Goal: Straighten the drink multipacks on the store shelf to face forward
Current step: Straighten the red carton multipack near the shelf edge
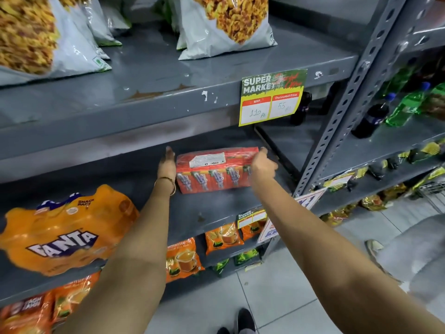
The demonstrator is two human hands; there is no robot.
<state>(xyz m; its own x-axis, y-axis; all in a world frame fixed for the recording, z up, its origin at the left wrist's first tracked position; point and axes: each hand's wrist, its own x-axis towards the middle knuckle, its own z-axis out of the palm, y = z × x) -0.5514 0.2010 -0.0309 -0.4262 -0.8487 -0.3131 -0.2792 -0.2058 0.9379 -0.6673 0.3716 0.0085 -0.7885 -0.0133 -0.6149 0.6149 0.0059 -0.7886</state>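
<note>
Forearms reach in from below, both extended toward the middle shelf (212, 213). Nearest item on that shelf, at my left: orange Fanta multipack (65, 232), sitting at the front edge, logo facing out but tilted, slanting relative to the shelf lip. Not touched now.

Further back, mid-shelf: red multipack (214, 169) of small drink cartons in shrink film. My left hand (167, 165) lies flat and open against its left end, fingers straight, pointing inward. My right hand (262, 162) is curled over the top right corner, gripping the film there. Pack rests on the shelf, well behind the front edge, between both hands.

Orientation: long axis runs left to right, roughly parallel to the shelf lip, right end slightly deeper. Printed carton fronts face me; white label on top.

Risks, as I judge them:
- Right-hand hold is on loose film at a corner; pulling forward from there could tear the wrap or swing the pack askew.
- Left hand only presses, no grip; uneven force would rotate the pack instead of sliding it.
- Hanging price card (273, 97) above on the upper shelf edge could be knocked if I lift my right hand.
</note>
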